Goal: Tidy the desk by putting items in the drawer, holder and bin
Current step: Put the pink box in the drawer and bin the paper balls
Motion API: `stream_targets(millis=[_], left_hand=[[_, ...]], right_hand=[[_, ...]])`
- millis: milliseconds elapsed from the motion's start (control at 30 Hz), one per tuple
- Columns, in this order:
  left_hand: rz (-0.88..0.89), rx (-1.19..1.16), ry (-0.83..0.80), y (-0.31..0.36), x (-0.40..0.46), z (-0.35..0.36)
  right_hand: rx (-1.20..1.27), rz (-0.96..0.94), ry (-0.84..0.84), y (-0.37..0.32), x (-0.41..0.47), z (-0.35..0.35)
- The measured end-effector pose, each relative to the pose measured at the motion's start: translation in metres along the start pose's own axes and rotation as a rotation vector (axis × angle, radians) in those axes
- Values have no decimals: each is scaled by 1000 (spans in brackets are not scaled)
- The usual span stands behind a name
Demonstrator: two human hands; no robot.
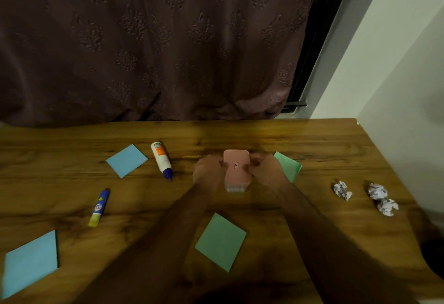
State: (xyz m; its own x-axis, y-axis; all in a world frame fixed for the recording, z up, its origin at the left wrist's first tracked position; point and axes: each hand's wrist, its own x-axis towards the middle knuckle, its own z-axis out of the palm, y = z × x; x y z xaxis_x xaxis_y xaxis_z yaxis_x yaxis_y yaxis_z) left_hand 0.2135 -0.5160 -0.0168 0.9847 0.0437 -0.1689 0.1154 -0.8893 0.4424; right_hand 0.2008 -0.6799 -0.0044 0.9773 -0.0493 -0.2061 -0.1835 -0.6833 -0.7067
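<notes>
Left hand [208,171]: gripping pink holder [236,167], left side | Right hand [265,168]: gripping holder, right side | Holder: desk [324,140] centre, between glue bottle [161,159] and green note [289,167]

Blurred pink holder [235,167], seemingly tilted, held mid-desk [72,159] between both hands.

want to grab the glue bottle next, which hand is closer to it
Left. The left hand, gripping the pink box, sits just right of the glue bottle; the right hand is beyond the box, farther away.
</notes>
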Motion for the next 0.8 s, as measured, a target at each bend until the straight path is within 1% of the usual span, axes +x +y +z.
stream_targets(millis=[100,167,233,333,467,600,733,800], left_hand=[[-39,-81,-4,-1,2,-2],[-77,-135,-16,-3,5,-3],[-128,-212,-41,-2,8,-4],[-223,-404,-48,-2,12,-1],[-345,-651,6,1,18,6],[-375,-707,33,8,21,9],[-351,-623,63,14,25,16],[-352,-640,103,16,25,20]], right_hand=[[65,36,22,5,7,-1],[160,121,32,7,13,0],[305,218,41,6,18,2],[468,331,35,0,23,5],[502,402,73,-3,32,9],[507,375,103,-3,38,14],[489,370,104,-3,38,22],[473,344,134,-1,38,26]])
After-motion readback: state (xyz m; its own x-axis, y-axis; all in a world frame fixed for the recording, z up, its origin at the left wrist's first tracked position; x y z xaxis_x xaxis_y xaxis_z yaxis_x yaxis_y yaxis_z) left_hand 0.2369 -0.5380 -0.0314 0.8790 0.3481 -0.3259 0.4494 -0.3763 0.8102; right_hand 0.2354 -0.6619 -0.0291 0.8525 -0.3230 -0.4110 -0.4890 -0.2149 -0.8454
